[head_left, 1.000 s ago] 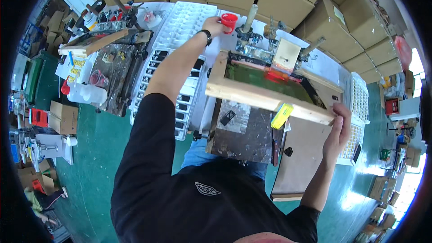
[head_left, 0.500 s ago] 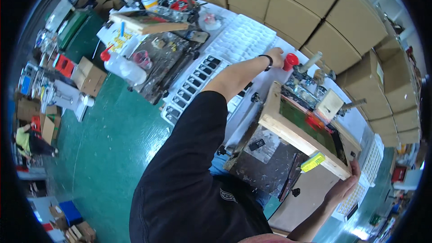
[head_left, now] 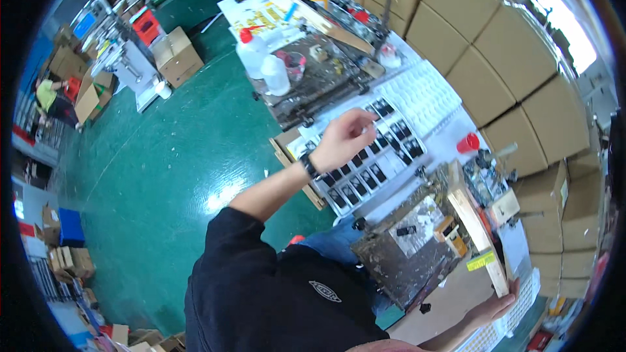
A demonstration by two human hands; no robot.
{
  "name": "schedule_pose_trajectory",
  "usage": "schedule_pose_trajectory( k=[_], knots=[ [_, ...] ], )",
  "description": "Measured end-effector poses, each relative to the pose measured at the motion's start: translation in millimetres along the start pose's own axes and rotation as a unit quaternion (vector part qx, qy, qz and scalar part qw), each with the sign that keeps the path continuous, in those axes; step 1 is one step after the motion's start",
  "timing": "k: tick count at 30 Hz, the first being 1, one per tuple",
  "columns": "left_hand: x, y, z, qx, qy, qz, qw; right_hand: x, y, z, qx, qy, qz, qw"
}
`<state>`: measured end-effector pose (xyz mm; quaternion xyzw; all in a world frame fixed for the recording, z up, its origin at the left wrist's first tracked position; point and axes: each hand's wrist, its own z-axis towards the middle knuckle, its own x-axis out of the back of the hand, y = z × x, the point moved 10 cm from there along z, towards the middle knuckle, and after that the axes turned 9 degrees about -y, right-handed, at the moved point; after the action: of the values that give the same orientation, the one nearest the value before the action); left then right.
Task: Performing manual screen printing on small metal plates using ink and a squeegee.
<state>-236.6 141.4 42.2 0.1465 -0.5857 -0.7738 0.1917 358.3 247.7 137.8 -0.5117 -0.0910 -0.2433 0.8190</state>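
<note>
Your left hand [head_left: 349, 135] hung loosely curled above the white tray [head_left: 417, 101], near its left end, with the fingers bent inward toward the palm. I could not tell whether they pinched anything; nothing showed between them. A dark watch [head_left: 308, 166] sat on that wrist. Under and just beside the hand, rows of small black rectangular parts [head_left: 372, 156] filled the tray's near compartments, while the far compartments toward the cardboard boxes [head_left: 502, 58] showed bare white.

Your right hand [head_left: 493, 309] gripped the near corner of the wooden frame [head_left: 479, 234], fingers wrapped round its edge beside a yellow label [head_left: 481, 261]. The frame stood tilted above the paint-stained metal plate [head_left: 407, 248] at the right end of the bench.

A red cup [head_left: 467, 143] stood at the far edge of the bench, between the tray and the frame, well apart from both hands. Farther left, on a second stained worktop, two white plastic bottles [head_left: 264, 65] stood near its front edge.
</note>
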Motion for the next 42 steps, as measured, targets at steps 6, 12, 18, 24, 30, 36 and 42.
schedule_pose_trajectory(
  k=[6, 12, 18, 24, 30, 36, 42],
  knots=[
    [75.4, -6.3, -91.2, 0.001, 0.164, -0.124, 0.979, 0.7, 9.4, 1.3, -0.055, -0.004, 0.053, 0.997],
    [71.9, 0.1, -119.4, -0.006, 0.163, -0.205, 0.965, 6.4, -2.4, -5.8, -0.084, -0.028, 0.098, 0.991],
    [70.9, 14.1, -123.8, -0.012, 0.150, -0.215, 0.965, 4.9, -29.5, -32.7, -0.050, -0.070, 0.101, 0.991],
    [61.9, 35.5, -117.5, 0.006, 0.139, -0.082, 0.987, 24.7, 9.8, -37.0, -0.017, -0.108, 0.177, 0.978],
    [70.4, 37.0, -130.9, 0.006, 0.148, -0.030, 0.988, 7.8, -8.4, -58.9, 0.007, -0.107, 0.169, 0.980],
    [-17.9, 51.5, -96.9, -0.005, 0.004, -0.069, 0.998, 52.2, 43.8, -129.6, -0.081, -0.105, 0.163, 0.978],
    [-24.7, 4.9, -10.5, 0.009, -0.048, 0.010, 0.999, 48.0, 67.3, -167.5, -0.141, -0.174, 0.010, 0.975]
  ],
)
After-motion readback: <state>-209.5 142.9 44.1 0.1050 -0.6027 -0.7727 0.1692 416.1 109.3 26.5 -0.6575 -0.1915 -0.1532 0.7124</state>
